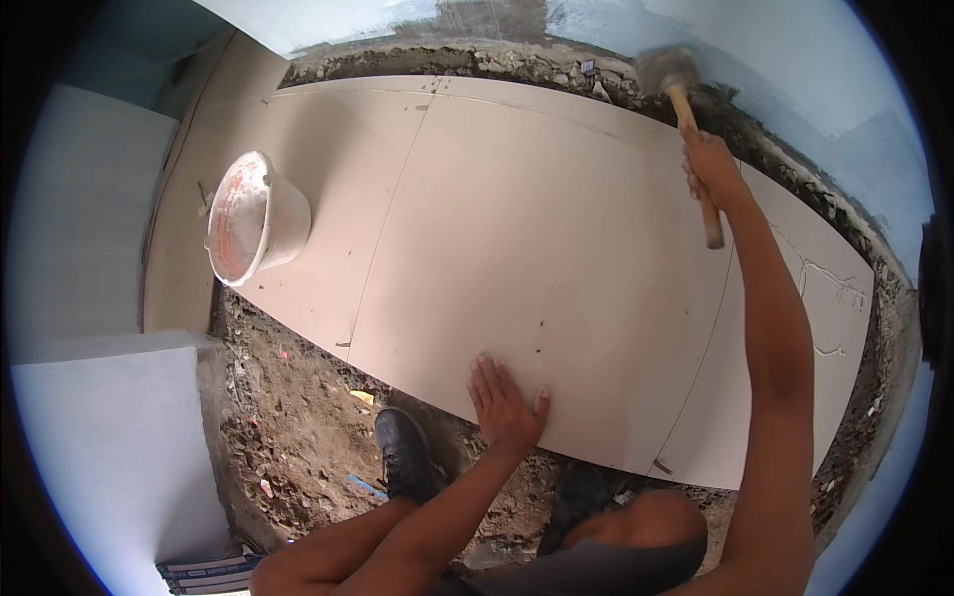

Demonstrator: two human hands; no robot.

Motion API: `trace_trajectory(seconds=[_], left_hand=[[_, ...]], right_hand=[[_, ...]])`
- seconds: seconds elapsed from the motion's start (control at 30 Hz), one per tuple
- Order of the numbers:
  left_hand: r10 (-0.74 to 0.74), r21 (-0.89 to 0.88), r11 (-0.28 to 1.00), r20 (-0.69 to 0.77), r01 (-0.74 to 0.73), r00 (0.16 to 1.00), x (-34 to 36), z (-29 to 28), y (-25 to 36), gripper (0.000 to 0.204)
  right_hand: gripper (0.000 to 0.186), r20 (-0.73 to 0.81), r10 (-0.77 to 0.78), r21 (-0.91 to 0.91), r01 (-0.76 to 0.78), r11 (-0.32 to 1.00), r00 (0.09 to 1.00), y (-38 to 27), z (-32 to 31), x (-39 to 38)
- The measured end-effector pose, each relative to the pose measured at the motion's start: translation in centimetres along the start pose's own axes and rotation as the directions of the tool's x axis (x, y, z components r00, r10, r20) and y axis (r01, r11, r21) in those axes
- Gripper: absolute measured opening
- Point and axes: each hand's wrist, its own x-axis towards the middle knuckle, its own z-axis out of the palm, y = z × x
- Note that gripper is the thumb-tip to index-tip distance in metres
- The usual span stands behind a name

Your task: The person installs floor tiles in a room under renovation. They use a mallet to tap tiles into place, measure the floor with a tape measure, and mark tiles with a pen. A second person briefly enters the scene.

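Note:
My right hand point(711, 167) grips the wooden handle of a mallet point(679, 94) near the far right edge of the tiles. The mallet's dark head is blurred and hangs by the rubble strip along the wall; whether it touches the tile I cannot tell. Flat on the near edge of a large beige floor tile point(556, 219) rests my left hand point(507, 405), its fingers spread. Another tile point(785, 328) adjoins it on the right, marked with thin pale squiggles. Narrow joints run between the tiles.
A white bucket point(288, 223), stained inside with orange, lies tilted or stands on the left tiles. Rough soil with debris point(298, 427) borders the tiles' near edge, where my dark shoe point(402, 447) stands. Pale blue walls point(775, 60) enclose the far and right sides.

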Motion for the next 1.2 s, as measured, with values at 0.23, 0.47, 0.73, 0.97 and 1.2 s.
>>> trace_trajectory(seconds=[0.23, 0.47, 0.73, 0.97, 1.2], left_hand=[[0.046, -0.024, 0.999, 0.006, -0.046, 0.999, 0.6, 0.4, 0.3, 0.088], [0.017, -0.032, 0.999, 0.036, -0.016, 0.999, 0.4, 0.1, 0.2, 0.089], [0.011, -0.070, 0.998, 0.078, -0.005, 0.997, 0.6, 0.2, 0.1, 0.090], [-0.010, -0.050, 0.999, 0.126, 0.016, 0.992, 0.2, 0.2, 0.2, 0.092], [-0.026, -0.052, 0.998, 0.151, 0.035, 0.988, 0.2, 0.1, 0.3, 0.091]], right_hand=[[0.042, 0.059, 0.155, -0.004, -0.155, 0.988, 0.986, 2.5, 4.3, 1.7], [0.041, -0.183, -0.350, -0.294, 0.288, 0.911, 0.919, 0.4, 5.5, 1.6], [0.040, -0.210, -0.117, -0.404, 0.022, 0.914, 0.971, 5.4, 9.0, 3.7], [0.040, -0.214, -0.056, -0.283, -0.007, 0.959, 0.975, 0.6, 8.7, 2.8], [0.039, -0.134, 0.109, -0.296, -0.144, 0.944, 0.985, 1.2, 9.1, 1.3]])
